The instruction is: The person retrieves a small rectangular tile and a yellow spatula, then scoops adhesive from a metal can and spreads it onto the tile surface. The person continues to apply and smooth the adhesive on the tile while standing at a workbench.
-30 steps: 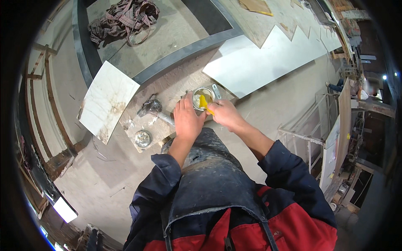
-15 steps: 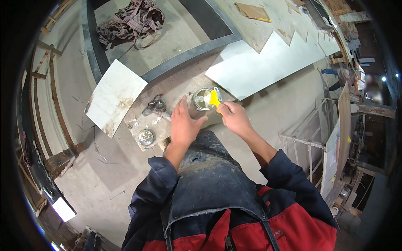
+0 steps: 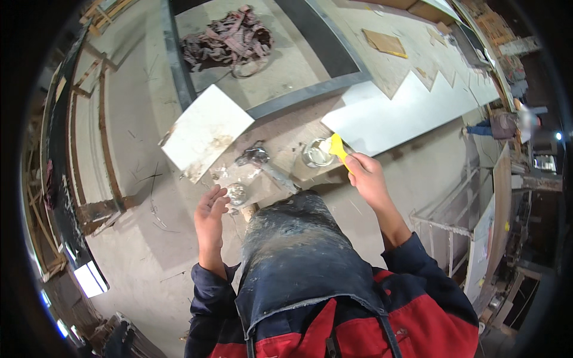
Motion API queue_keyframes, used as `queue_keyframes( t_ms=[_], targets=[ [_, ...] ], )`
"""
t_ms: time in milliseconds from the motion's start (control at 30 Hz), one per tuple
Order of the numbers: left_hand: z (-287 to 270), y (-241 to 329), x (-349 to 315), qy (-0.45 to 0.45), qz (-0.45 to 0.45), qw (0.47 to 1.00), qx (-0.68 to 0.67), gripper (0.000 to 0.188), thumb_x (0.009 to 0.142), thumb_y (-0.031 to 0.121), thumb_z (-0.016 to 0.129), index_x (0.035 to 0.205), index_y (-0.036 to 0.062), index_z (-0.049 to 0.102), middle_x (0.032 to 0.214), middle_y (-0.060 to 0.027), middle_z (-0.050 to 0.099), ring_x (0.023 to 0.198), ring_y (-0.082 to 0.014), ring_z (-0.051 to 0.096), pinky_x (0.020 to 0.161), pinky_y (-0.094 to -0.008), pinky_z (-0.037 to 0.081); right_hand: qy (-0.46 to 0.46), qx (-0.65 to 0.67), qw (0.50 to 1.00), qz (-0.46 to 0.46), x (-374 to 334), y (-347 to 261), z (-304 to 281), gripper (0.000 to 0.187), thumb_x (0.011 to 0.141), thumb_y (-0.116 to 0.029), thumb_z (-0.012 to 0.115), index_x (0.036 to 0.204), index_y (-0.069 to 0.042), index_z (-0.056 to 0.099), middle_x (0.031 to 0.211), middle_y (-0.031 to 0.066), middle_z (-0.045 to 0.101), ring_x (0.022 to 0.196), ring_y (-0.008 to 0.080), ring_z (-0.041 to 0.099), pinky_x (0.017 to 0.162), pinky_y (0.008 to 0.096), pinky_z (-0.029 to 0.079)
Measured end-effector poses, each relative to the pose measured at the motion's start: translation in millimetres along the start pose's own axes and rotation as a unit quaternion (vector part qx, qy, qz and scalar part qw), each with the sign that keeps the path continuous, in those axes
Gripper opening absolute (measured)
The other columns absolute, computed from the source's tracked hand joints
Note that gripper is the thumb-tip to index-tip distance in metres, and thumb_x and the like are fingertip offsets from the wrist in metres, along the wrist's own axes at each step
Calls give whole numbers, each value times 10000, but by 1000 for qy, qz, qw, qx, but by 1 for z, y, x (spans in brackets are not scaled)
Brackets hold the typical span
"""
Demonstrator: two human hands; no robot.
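Note:
My right hand (image 3: 368, 182) grips a yellow scraper (image 3: 338, 147), its blade end over the rim of an open metal can (image 3: 314, 155). Pale paste shows inside the can and by the scraper's tip. Further left, my left hand (image 3: 210, 225) is beside a round, shiny metal lid or shallow tin (image 3: 236, 194). Its fingers are stretched and slightly apart, with nothing visible in them; whether the fingertips touch the round metal piece I cannot tell. Between the two lies a crumpled dark plastic bag (image 3: 253, 154), with a grey flat-sided tool or strip (image 3: 278, 176) next to it.
A stained white panel (image 3: 209, 132) lies at the left of the work board. Behind is a dark grey frame (image 3: 310, 95) around a heap of checked cloth (image 3: 230, 40). A white zigzag-edged sheet (image 3: 394, 116) extends right. Another person (image 3: 501, 126) is at the far right.
My left hand has left the can's side and moved left to the round metal piece. My right hand still holds the scraper at the can. The whole view has shifted slightly.

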State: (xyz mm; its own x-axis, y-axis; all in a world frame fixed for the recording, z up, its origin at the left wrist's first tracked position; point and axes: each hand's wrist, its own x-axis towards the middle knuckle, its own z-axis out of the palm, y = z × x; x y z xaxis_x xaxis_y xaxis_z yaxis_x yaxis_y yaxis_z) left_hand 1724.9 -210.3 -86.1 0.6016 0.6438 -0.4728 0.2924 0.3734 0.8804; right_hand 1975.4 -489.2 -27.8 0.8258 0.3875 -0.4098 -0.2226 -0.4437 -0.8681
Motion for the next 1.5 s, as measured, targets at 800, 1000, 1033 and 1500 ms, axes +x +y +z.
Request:
queue_keyframes(
  t_ms=[800,1000,1033,1500],
  targets=[
    [-38,67,103,-112,-49,935,-332,498,1068,247,482,1505,13,449,1471,-138,585,1298,-319,618,1079,-467,512,-1,-192,918,-346,24,-95,221,323,1017,-251,627,1287,-106,727,909,150,648,845,321,652,762,401,516],
    [-35,71,100,-81,-39,944,-319,450,1070,199,464,1487,28,476,1458,-126,594,1298,-304,617,1082,-468,511,12,-368,866,-339,3,-64,213,363,1009,-258,631,1352,-152,687,913,156,627,776,376,657,678,470,528],
    [-35,71,99,-80,-37,945,-314,442,1070,191,464,1481,29,483,1454,-123,597,1297,-300,618,1083,-467,512,4,-393,861,-322,-2,-62,210,371,1007,-258,631,1361,-156,680,910,156,623,755,378,656,661,475,528],
    [-52,54,114,-52,-88,971,-218,471,1047,307,587,1394,-9,547,1244,-132,664,1104,-266,656,934,-426,538,-32,-329,886,-325,-32,-124,197,349,1022,-204,617,1331,-58,685,907,120,670,811,278,653,711,411,522]
  ],
)
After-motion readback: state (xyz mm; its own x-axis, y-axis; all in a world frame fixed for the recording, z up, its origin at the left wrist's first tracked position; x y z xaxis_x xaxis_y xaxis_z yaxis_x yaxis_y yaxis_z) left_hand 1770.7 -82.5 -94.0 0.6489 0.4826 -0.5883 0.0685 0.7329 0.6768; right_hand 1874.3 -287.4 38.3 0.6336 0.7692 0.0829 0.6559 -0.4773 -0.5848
